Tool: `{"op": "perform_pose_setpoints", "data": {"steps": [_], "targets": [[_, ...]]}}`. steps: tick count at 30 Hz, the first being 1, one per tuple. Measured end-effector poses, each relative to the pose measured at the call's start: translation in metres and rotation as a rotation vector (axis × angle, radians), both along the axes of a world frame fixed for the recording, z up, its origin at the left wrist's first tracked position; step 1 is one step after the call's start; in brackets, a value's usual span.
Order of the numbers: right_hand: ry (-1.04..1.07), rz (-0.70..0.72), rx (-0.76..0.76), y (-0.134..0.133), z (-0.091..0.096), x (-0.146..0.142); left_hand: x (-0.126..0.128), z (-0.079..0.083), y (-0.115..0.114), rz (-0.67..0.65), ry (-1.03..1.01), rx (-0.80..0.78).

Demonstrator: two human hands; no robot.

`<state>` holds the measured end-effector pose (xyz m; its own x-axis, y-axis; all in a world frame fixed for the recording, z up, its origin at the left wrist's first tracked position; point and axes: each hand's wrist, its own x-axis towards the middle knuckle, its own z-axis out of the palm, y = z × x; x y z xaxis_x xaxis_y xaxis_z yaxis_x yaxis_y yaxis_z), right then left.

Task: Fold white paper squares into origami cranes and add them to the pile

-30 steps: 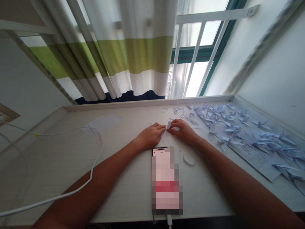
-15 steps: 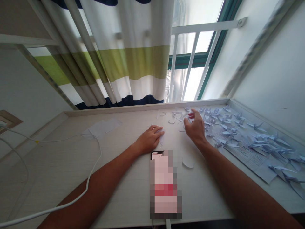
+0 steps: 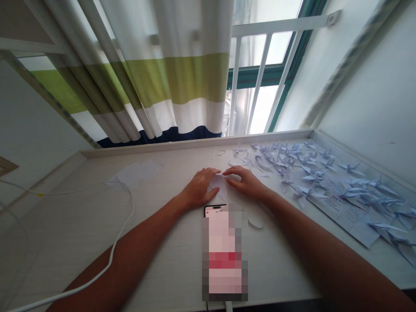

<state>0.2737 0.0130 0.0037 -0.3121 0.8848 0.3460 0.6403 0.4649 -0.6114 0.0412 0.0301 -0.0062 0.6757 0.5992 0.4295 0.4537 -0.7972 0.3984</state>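
Observation:
A small white piece of paper lies on the table between my hands. My left hand holds it from the left, its fingertips at the far edge and its thumb on the near part. From the right, my right hand has its thumb and fingers drawn together at the paper's upper right edge. The two sets of fingertips almost meet there. Just nearer than my hands, a phone with a partly blurred screen lies flat.
Many folded paper cranes cover the right side, some over a printed sheet. Paper scraps lie beyond my hands, and a curved scrap beside the phone. Loose sheets lie left. A white cable crosses my left forearm.
My right hand has come left and nearer, from the scraps beside the cranes to the piece of paper. My left hand stays at the paper, its thumb now farther from its fingers.

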Motion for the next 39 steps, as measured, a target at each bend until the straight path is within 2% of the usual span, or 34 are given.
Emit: {"op": "perform_pose_setpoints", "data": {"steps": [7,13,19,26,30,35,39], "targets": [[0.110,0.013,-0.120,-0.006,0.009,-0.014,0.002,-0.002,0.003,0.050,-0.134,-0.141],[0.159,0.055,-0.114,-0.016,0.018,-0.020,0.002,0.016,0.003,0.119,-0.193,-0.326],[0.071,0.071,-0.096,-0.023,0.026,-0.020,0.000,0.036,0.000,0.067,-0.010,-0.305],[0.013,0.112,0.006,-0.026,0.031,-0.024,0.001,0.055,-0.006,0.023,0.110,-0.244],[0.097,0.074,0.029,-0.030,0.035,-0.028,0.001,0.061,-0.009,0.035,0.063,-0.261],[0.267,0.005,0.049,-0.033,0.041,-0.032,0.001,0.059,-0.009,0.069,-0.048,-0.288],[0.317,-0.056,0.022,-0.032,0.043,-0.029,0.001,0.061,-0.011,0.075,-0.068,-0.319]]}}
